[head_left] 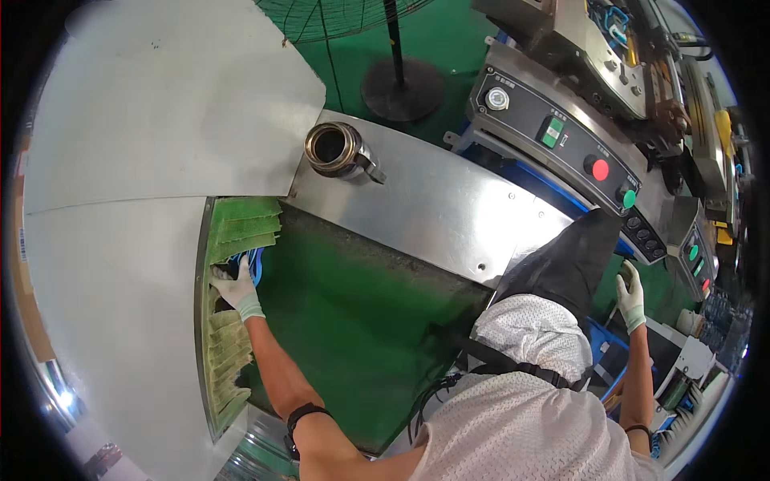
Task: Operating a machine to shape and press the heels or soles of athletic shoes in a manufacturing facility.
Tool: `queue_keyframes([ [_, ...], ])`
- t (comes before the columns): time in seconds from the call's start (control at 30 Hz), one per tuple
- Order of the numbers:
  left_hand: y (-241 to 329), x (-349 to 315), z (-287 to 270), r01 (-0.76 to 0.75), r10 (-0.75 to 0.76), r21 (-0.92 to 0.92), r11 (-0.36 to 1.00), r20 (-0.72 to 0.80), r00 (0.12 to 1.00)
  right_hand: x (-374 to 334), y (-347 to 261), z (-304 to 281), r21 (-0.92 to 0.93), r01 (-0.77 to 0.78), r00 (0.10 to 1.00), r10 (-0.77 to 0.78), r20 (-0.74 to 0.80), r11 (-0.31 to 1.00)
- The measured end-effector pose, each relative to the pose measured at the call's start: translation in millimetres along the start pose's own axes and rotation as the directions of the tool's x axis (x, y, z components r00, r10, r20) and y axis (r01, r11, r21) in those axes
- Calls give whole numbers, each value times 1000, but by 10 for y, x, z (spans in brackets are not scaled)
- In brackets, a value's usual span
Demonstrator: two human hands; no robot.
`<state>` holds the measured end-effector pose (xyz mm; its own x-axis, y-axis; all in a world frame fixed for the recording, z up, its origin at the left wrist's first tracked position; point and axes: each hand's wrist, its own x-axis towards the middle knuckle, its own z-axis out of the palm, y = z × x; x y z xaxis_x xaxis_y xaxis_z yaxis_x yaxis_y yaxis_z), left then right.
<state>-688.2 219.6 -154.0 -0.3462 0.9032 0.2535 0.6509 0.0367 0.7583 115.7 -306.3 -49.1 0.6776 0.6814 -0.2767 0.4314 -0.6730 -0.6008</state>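
My left hand (pixel 237 290), in a pale glove, is at a gap between the green flaps (pixel 241 216) that hang along the edge of a white panel. Its thumb and fingers are closed about some blue, strap-like loops (pixel 256 264); part of them is hidden behind the flaps and the hand. Far off to the right, my right hand (pixel 631 298) wears a similar glove. Its fingers are stretched out and it holds nothing. Nearest to it are the control boxes of the machine.
An uncapped steel flask (pixel 335 151) stands on a metal bench top (pixel 417 188). Beyond it is a fan stand (pixel 401 88). A control panel (pixel 553 128) with red and green buttons lies to the right. White panels (pixel 120 280) fill the left side.
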Motion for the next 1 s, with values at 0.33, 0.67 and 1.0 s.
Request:
queue_keyframes([
  [0.33, 446, -34, 236, 106, -144, 319, 942, 96, 985, 261, -466, -185, 52, 48, 999, -48, 5, 997],
  [0.67, 1073, -2016, -42, 123, -155, 115, 986, 332, 930, 231, -1775, 320, 258, 188, 947, -245, 209, 948],
  [1.0, 4048, -2576, 776, -561, 630, -448, 696, 756, 178, 249, -3345, 674, 130, 731, 455, -621, 639, 670],
])
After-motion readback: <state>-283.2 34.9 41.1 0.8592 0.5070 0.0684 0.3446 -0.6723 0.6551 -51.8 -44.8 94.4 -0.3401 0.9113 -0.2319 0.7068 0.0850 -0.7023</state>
